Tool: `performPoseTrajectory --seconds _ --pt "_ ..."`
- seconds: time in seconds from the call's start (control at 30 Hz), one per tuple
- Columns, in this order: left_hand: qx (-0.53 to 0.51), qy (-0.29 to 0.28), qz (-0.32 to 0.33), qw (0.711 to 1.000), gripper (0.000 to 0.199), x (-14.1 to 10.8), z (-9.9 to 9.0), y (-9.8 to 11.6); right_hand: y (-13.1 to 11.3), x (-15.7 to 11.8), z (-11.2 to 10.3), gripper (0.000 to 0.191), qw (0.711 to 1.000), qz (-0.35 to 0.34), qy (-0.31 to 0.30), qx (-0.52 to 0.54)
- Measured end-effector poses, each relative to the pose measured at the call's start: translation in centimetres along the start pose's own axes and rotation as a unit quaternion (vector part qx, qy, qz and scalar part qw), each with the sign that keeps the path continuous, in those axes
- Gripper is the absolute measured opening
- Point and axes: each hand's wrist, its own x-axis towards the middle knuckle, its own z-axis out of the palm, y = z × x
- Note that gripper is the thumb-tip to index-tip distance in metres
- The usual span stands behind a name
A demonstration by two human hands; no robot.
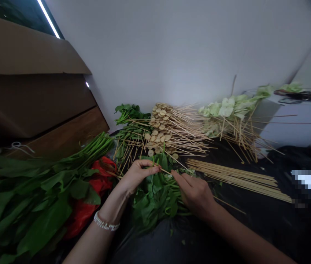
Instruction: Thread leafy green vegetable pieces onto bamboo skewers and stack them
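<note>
My left hand [141, 174] pinches a green stem between thumb and fingers, above a heap of leafy greens [154, 200]. A thin wooden skewer [166, 171] runs from those fingertips to my right hand [192, 189], whose fingers are closed around it. The skewer's tip meets the stem at my left fingertips; whether it has gone through is too small to tell. Just beyond my hands lie skewers threaded with pale round slices [160, 137], their bare sticks pointing right.
Loose skewers [240, 179] lie on black plastic [155, 245] at the right. Skewered pale leaves [226, 108] are piled against the wall. Large leafy greens [34, 198] and a red bag [82, 216] fill the left, below a cardboard box [31, 99]. Skewered greens [130, 132] lie at the back.
</note>
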Motion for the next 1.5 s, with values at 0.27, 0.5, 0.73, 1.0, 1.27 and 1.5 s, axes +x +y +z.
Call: performPoseTrajectory --seconds 0.27,0.5,0.73,1.0,1.27,1.5 --pt "-0.009 -0.039 0.028 0.999 0.035 -0.3 0.5 0.1 0.4 0.3 -0.3 0.035 1.000 0.000 0.008 -0.013" --pt "-0.099 0.086 0.006 0.991 0.044 1.0 -2.1 0.2 3.3 0.9 -2.0 0.032 0.989 0.111 0.046 -0.087" --pt "0.111 -0.055 0.026 0.992 0.028 0.0 -1.0 0.3 4.0 1.0 -2.3 0.033 0.986 0.137 0.045 -0.081" --pt "0.280 0.097 0.116 0.948 0.020 1.2 -2.8 -0.3 4.2 1.0 -2.4 0.032 0.986 0.145 0.054 -0.066" --pt "0.655 0.110 0.018 0.747 0.020 0.5 -2.1 -1.8 4.0 0.9 -2.0 0.034 0.986 0.142 0.047 -0.075" --pt "0.537 0.102 0.138 0.826 0.015 0.7 -2.1 -1.2 4.2 0.3 -1.5 0.037 0.989 0.134 0.034 -0.057"
